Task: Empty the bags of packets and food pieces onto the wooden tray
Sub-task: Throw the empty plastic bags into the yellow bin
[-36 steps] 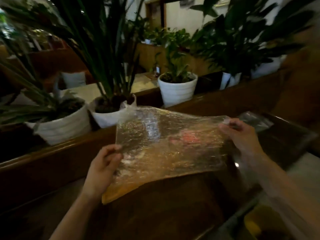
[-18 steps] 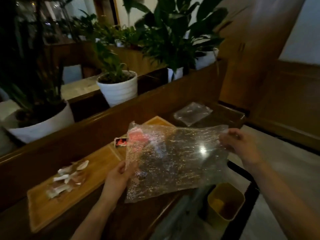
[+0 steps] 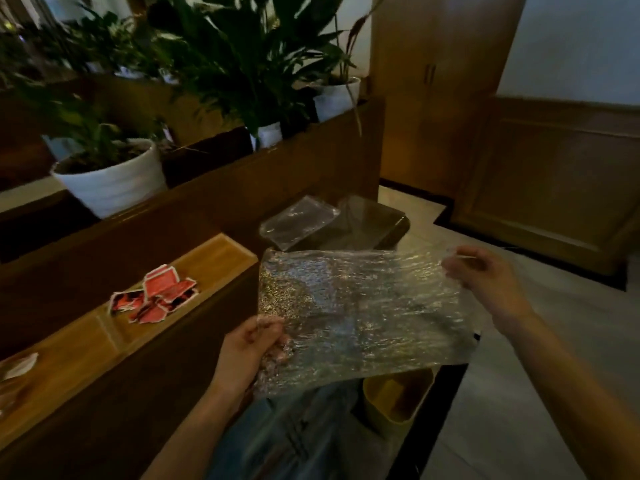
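I hold a clear crinkled plastic bag (image 3: pixel 367 317) stretched flat between both hands, off the right end of the table. My left hand (image 3: pixel 252 348) pinches its lower left corner. My right hand (image 3: pixel 485 275) pinches its upper right corner. Nothing shows inside the bag. The wooden tray (image 3: pixel 221 251) lies on the dark table to the left. A pile of red packets (image 3: pixel 156 297) rests in its right section. Pale food pieces (image 3: pixel 20 365) sit at the tray's far left edge. A second clear bag (image 3: pixel 298 221) lies flat on the table's far right end.
A wooden ledge (image 3: pixel 214 188) with white plant pots (image 3: pixel 114 181) runs behind the table. A yellow bin (image 3: pixel 398 400) stands on the floor under the held bag. My jeans-clad leg (image 3: pixel 287 438) is below. Wooden cabinets (image 3: pixel 540 168) line the right wall.
The view has swung right and down. The bag moved from over the tray to past the table's right end, and the red packets that showed through it now lie on the tray.
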Tool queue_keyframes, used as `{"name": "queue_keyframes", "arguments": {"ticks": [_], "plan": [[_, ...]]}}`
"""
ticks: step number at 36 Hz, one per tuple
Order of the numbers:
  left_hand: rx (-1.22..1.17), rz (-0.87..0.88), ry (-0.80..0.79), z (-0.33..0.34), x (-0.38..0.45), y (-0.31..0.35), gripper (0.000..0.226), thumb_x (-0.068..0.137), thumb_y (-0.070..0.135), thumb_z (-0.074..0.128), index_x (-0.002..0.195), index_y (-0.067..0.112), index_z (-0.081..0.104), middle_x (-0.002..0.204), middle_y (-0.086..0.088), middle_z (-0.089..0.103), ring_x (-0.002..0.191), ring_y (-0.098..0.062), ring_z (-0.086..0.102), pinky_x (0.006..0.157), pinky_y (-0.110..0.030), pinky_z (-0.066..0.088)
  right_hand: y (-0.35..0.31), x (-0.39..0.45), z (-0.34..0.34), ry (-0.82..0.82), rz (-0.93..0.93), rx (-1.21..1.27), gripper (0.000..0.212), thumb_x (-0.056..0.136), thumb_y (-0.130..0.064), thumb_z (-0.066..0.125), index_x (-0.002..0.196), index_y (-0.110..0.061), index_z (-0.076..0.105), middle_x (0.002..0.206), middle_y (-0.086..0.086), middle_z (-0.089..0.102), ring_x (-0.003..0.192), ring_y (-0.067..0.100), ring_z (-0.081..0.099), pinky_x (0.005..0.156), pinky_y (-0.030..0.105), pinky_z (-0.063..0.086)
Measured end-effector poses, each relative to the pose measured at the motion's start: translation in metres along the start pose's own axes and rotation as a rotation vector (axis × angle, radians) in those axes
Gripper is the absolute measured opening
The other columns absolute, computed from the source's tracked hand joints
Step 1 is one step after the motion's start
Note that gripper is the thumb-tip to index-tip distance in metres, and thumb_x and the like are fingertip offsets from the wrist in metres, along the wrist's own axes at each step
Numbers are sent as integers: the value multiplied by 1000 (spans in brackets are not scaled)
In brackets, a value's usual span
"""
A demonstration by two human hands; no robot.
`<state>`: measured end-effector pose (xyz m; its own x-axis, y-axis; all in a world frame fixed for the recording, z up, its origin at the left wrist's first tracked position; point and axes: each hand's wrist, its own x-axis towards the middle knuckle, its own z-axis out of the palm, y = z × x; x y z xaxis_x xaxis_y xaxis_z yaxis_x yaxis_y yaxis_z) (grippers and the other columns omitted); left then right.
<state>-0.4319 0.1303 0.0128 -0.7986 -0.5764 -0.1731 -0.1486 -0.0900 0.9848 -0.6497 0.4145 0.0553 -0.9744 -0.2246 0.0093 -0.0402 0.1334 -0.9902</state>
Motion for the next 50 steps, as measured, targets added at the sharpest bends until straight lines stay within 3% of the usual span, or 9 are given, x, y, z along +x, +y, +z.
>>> {"name": "queue_keyframes", "arguments": {"ticks": [6,14,22,29,32,36,39,43,50], "plan": [[10,-6,15,46,16,-5,13,93,10,60,102,4,66,71,-4,72,51,-10,59,47,-25,45,4,20,-49,-24,-47,-57,41,85,-29,70,124,-22,61,118,5,65,107,17,61,89,32,49],[-35,35,20,87,34,-5,13,95,11,58,103,11,67,79,-2,73,61,-9,63,57,-30,48,25,21,-95,229,22,18,51,86,-51,60,132,-31,53,135,-2,54,118,15,50,91,35,41],[-129,74,84,120,74,1,13,96,11,56,104,15,66,82,-3,73,59,-7,64,49,-22,50,58,12,-70,103,221,228,121,44,-81,71,146,-27,34,141,4,46,124,23,49,105,47,40],[-208,23,-7,173,103,1,11,94,6,58,98,11,66,79,-3,71,59,-4,67,54,-17,54,56,29,3,-174,443,602,48,80,-35,71,120,-10,61,118,9,70,109,27,66,94,41,51],[-208,-8,-46,180,116,1,11,93,6,58,98,12,67,86,-9,71,71,-14,67,62,-25,55,52,42,26,-117,520,706,46,76,-27,72,117,-9,63,110,6,74,92,20,72,74,31,58],[-182,-3,-131,176,137,6,11,93,9,60,99,14,67,87,-9,73,81,-23,68,74,-37,55,51,60,39,12,489,717,52,66,-18,77,116,-14,64,107,5,74,89,19,71,78,37,58],[-76,3,-217,166,152,17,8,92,18,61,98,18,68,84,1,75,75,-12,69,66,-30,56,44,75,40,64,411,743,43,72,-7,73,113,-15,63,97,5,76,81,17,73,65,33,61],[146,120,-227,150,185,37,4,91,27,63,88,28,66,83,3,71,69,-9,65,50,-20,48,34,94,40,125,323,702,36,80,-1,68,114,-13,64,87,3,75,77,17,72,81,40,59],[1092,483,-91,102,256,49,36,86,43,64,118,26,60,126,-1,55,123,-24,44,95,-40,45,24,112,48,166,281,655,43,85,2,63,126,-8,58,88,2,75,73,14,72,61,32,60]]}}
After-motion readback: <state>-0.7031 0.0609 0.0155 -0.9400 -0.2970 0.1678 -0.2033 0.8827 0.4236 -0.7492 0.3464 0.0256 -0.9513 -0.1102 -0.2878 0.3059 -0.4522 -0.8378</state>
